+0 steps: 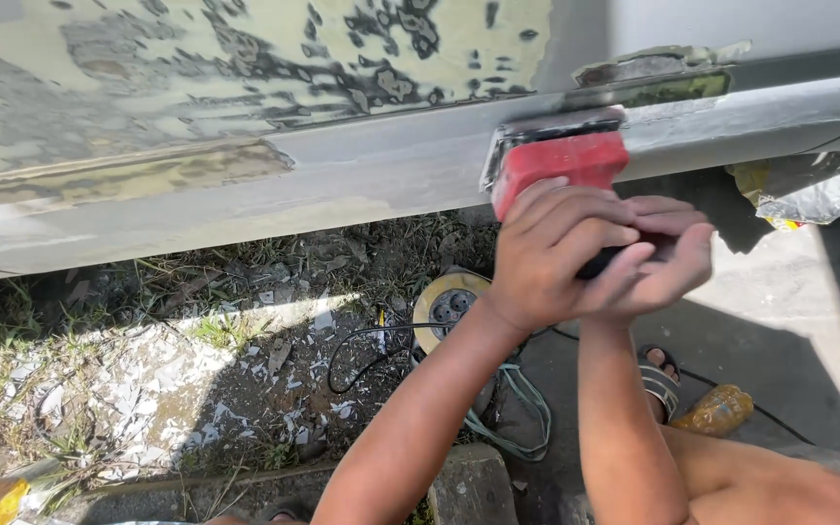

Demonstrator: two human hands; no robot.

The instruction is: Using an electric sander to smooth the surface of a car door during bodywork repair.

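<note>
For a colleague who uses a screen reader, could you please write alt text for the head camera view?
Both hands, left hand and right hand, grip a red power sander pressed against a grey, patchily stripped vehicle body panel. Below lie a round extension cord reel, cables, and paint flakes on the dirt.

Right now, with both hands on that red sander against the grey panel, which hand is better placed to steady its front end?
Probably the left hand. It sits higher, fingers draped over the rear of the red sander against the grey panel. The right hand wraps the dark handle farther back.
</note>
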